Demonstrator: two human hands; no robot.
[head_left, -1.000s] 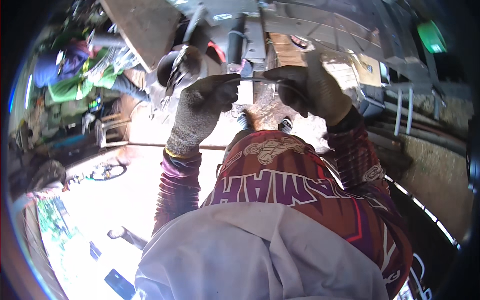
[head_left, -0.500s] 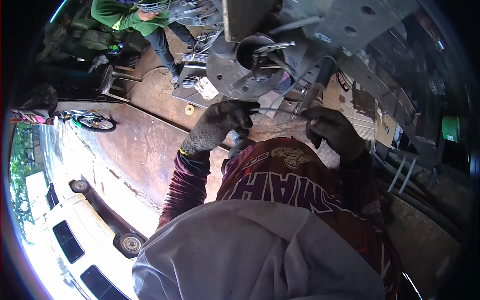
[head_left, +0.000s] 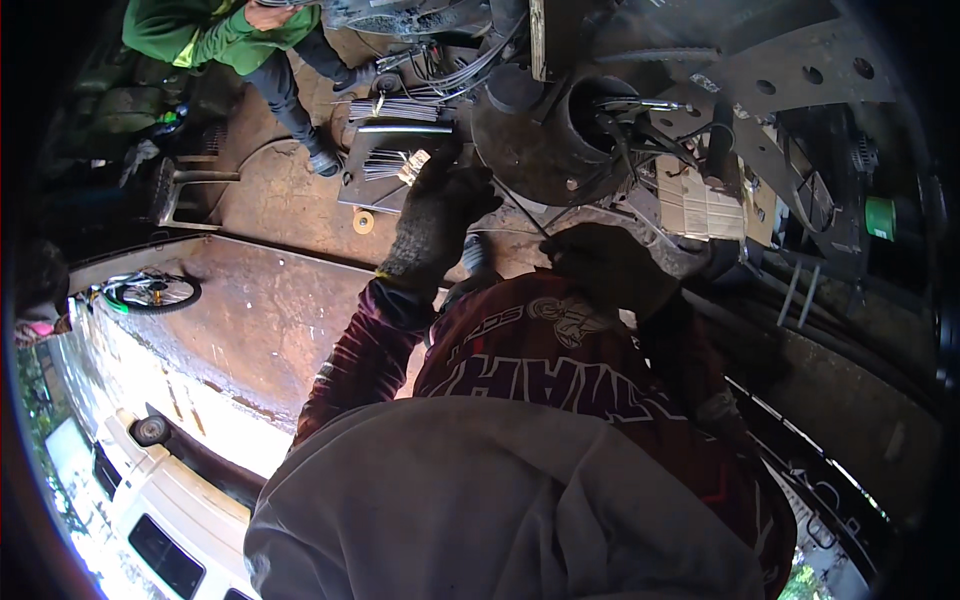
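Note:
A thin dark metal rod (head_left: 521,208) runs slantwise between my two gloved hands. My left hand (head_left: 440,212), in a grey and black work glove, is closed around its upper end. Lower and to the right, my right hand (head_left: 608,266) in a dark glove pinches the other end, its fingertips partly in shadow. Just beyond the rod stands a round dark steel plate (head_left: 500,145) with a wide upright pipe (head_left: 590,95) on it; cables and a clamp-like tool hang over the pipe's mouth.
Bundles of thin metal rods (head_left: 395,110) lie on a low plate ahead left, near a small yellowish disc (head_left: 363,221). A person in green (head_left: 215,35) stands beyond. Cardboard (head_left: 697,205) and a green spool (head_left: 880,218) are at right; a bicycle (head_left: 152,291) is far left.
My right hand has moved left and down, closer to my left hand, and the rod now slants more steeply. The view has shifted, bringing the rod bundles more into sight.

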